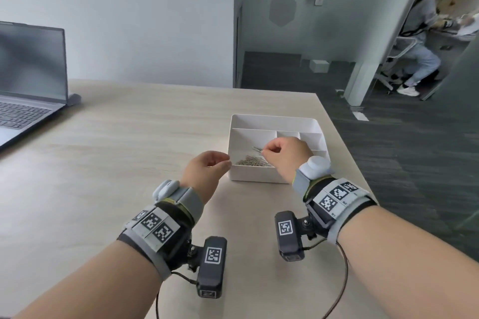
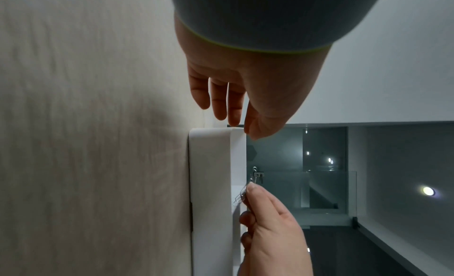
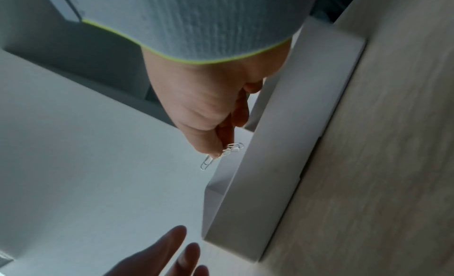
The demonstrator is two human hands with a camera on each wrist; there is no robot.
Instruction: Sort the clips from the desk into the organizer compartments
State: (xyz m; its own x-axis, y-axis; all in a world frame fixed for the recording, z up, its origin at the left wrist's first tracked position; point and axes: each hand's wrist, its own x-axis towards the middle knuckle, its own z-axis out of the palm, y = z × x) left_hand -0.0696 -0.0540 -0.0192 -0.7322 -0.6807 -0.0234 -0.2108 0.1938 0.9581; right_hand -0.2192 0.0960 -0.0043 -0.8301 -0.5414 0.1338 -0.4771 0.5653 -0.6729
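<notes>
The right hand (image 1: pixel 283 155) pinches a paper clip (image 1: pixel 257 149) over the big front part of the white organizer (image 1: pixel 259 176), above a pile of clips (image 1: pixel 252 162). The left hand (image 1: pixel 207 169) hangs loose just beside it. A laptop (image 1: pixel 28 85) sits far left on the counter (image 1: pixel 116 150).

I see a pale wood-grain desk (image 1: pixel 129 137) against a light grey wall (image 1: pixel 129 8). An open laptop (image 1: pixel 26 85) sits at its far left. Right of it, dark carpet (image 1: pixel 388 137) runs past a grey door (image 1: pixel 298 21) to a person seated at another desk (image 1: pixel 420 33).
</notes>
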